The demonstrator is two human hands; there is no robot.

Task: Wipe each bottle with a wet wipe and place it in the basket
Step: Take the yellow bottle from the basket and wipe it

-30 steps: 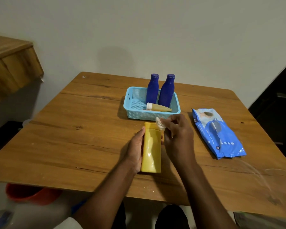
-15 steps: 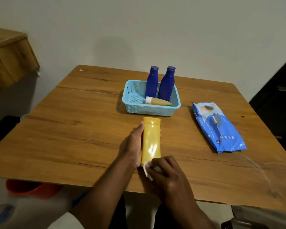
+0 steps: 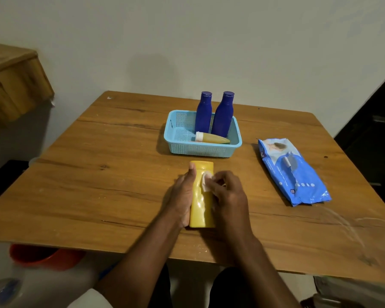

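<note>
Evidently the yellow bottle [image 3: 201, 196] lying on the worktop [image 3: 98, 185], just near of the basket [image 3: 178, 138], is stiff, glossy plastic, probably slick once damp and apt to roll (it lies on its side). So my left hand [image 3: 182, 196] lies along its left flank, fingers fairly straight, steadying it, while my right hand [image 3: 227, 192] pinches the small white wet wipe [image 3: 206, 182] against its upper face. I'd lift it round the middle. By count: one yellow bottle outside; in the basket two blue bottles [image 3: 222, 116] upright, one small amber tube [image 3: 211, 138] lying down; one wipes pack [image 3: 293, 174] at right.
</note>
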